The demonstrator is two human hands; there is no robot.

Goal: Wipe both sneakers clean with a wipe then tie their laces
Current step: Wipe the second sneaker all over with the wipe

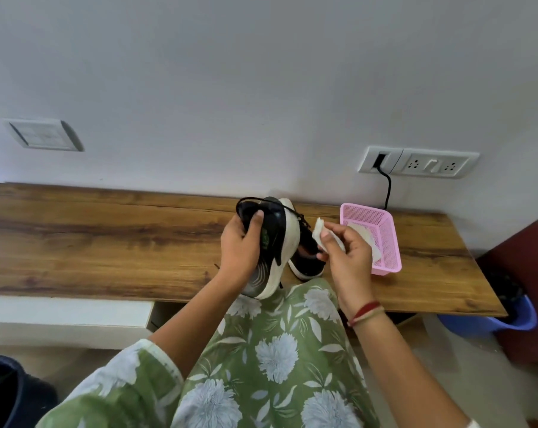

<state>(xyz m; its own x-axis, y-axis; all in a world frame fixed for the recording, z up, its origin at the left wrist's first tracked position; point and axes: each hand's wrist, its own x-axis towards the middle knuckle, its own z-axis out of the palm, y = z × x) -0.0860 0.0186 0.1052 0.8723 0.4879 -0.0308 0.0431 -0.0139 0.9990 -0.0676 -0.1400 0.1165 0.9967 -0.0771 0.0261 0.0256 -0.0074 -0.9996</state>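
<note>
My left hand [241,247] grips a black sneaker with a white sole [273,242], lifted above the wooden table's [107,239] front edge and tipped on its side, sole toward the right. The second sneaker [307,257] stands on the table just behind it, partly hidden. My right hand [346,257] pinches a white wipe [320,231] close to the right of the lifted sneaker's sole; whether it touches the shoe I cannot tell. Loose black laces trail off the lifted shoe.
A pink mesh basket [385,239] holding more white wipes sits on the table to the right. A wall socket with a black cable [388,186] is behind it. A blue bucket [490,322] stands on the floor at right, a dark bin [11,393] at lower left.
</note>
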